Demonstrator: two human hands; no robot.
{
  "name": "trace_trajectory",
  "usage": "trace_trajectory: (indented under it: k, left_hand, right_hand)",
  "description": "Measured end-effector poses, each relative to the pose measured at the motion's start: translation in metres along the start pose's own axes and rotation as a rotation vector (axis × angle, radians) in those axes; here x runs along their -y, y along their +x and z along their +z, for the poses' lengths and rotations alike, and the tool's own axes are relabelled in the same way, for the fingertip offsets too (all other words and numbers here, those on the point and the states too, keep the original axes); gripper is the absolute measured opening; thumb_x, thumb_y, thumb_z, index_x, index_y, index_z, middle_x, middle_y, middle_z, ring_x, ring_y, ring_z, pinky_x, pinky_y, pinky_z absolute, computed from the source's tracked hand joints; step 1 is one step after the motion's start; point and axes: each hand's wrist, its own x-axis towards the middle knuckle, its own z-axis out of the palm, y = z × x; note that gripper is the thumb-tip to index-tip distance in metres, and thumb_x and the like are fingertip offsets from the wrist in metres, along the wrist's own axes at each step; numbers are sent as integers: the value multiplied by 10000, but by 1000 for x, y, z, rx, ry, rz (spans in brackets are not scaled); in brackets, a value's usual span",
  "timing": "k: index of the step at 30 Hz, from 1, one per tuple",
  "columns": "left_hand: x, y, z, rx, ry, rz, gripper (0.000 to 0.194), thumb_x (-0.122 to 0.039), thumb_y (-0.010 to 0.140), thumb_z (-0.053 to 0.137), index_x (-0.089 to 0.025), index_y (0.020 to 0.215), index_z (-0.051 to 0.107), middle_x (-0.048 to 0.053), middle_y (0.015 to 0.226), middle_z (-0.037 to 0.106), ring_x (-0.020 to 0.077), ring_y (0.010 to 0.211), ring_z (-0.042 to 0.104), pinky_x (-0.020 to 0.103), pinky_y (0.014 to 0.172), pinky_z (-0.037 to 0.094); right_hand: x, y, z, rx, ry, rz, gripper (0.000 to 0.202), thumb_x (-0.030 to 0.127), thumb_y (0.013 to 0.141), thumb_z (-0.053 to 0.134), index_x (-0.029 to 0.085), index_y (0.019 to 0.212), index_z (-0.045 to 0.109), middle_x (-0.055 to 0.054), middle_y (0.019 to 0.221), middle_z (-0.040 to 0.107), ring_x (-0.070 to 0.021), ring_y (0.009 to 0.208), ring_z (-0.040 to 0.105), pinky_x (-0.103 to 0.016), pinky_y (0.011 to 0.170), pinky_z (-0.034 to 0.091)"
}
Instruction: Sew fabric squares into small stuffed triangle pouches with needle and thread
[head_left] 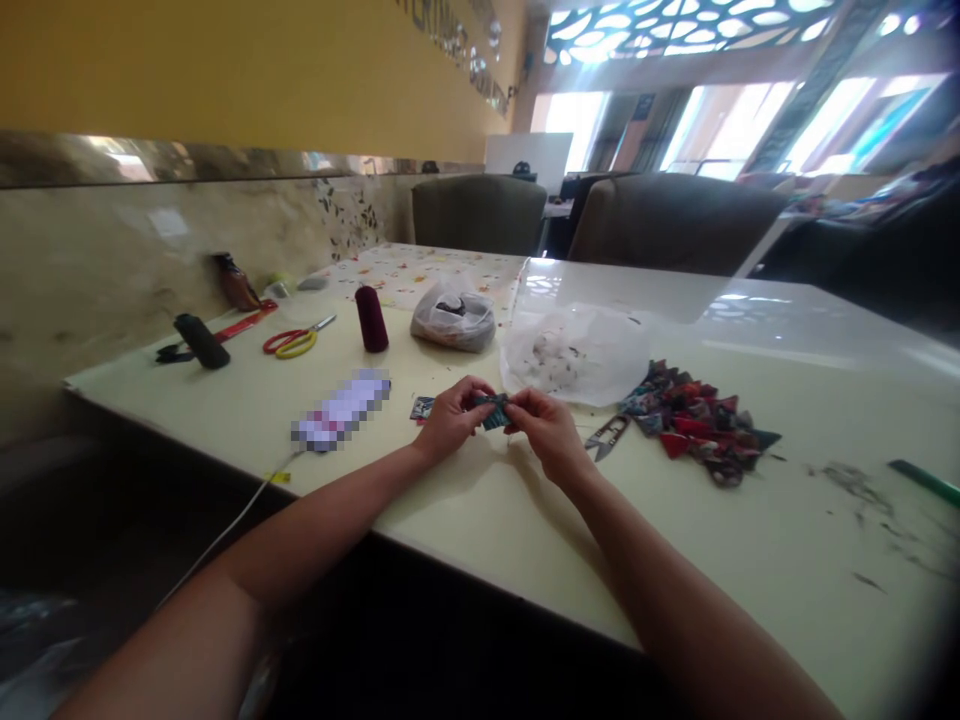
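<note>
A small teal fabric piece (495, 413) is pinched between my two hands, just above the pale table (480, 510). My left hand (452, 415) grips its left side, thumb and fingers closed on it. On its upper right edge, the fingertips of my right hand (544, 425) are pressed together. Under and beside my left hand lies a small patterned fabric piece (421, 408). Small thread snips (609, 436) rest to the right of my right hand. Beyond them is a pile of folded red, teal and dark fabric pieces (694, 420).
A phone (341, 410) with a cable, scissors (296, 342), a maroon thread cone (371, 320) and a dark cone (201, 341) stand or lie leftward. Behind my hands are a filled plastic bag (454, 318) and a clear sheet (574, 355) with scraps. A green object (926, 482) lies far right.
</note>
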Motion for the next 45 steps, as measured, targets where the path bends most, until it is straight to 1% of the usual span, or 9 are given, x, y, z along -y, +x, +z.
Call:
trace_trajectory:
  k: [11,14,17,19,26,31,36,42,45]
  left_hand:
    - [3,-6,3,64,43,-66,231,-365,830,677,-146,884,624,8,774,615,81,564,516,206,523,430]
    - [0,-7,7,27,31,-114,213,-311,844,655,-163,989,607,-12,765,587,89,569,524,215,544,438]
    - [-6,-5,12,-1,92,-122,350,-212,828,645,-204,1172,581,-34,767,557,106,636,567,229,631,472]
    - [-9,-1,15,17,144,-128,406,-182,817,643,-224,1216,577,-35,777,569,115,662,580,243,672,479]
    - [2,4,21,15,84,-92,247,-175,847,609,-207,1090,631,1,847,668,132,727,607,261,733,494]
    - [4,8,12,27,100,35,222,-213,873,620,-199,1091,658,23,864,682,132,722,601,267,735,502]
    - [8,13,8,2,142,16,209,-213,871,641,-185,1076,672,29,850,667,139,718,607,280,726,513]
    - [10,12,9,37,204,90,120,-190,880,635,-176,991,681,56,924,692,185,883,645,320,831,525]
    - [11,12,8,34,203,75,179,-176,872,642,-174,1048,671,60,945,684,179,872,648,307,805,538]
  right_hand:
    - [-6,-2,-5,9,-205,-31,255,408,761,712,169,749,625,-3,656,613,-131,587,562,-272,598,448]
    - [-6,-3,-7,2,-281,-38,255,417,800,685,173,761,622,2,619,597,-130,582,544,-269,604,423]
    - [-6,-3,-10,-40,-323,-35,263,428,813,674,177,768,612,13,603,578,-127,579,522,-264,602,409]
    - [-7,-3,-12,-72,-349,-34,266,435,814,670,177,779,612,19,591,563,-126,572,505,-261,590,397]
    - [-4,-2,-17,-144,-437,-25,262,430,811,671,172,784,631,13,609,563,-125,589,498,-248,580,388]
    - [-3,-5,-17,-164,-431,26,274,453,821,673,181,815,642,18,614,558,-125,589,505,-243,578,400]
    - [-2,-8,-15,-181,-487,58,285,469,822,668,185,820,650,2,629,584,-139,603,533,-250,586,420]
    - [-1,-8,-15,-190,-526,58,281,468,818,669,187,826,663,-6,632,592,-144,592,541,-251,562,430]
    - [1,-8,-13,-223,-510,53,268,457,804,678,189,810,664,-9,639,598,-141,584,534,-250,549,434]
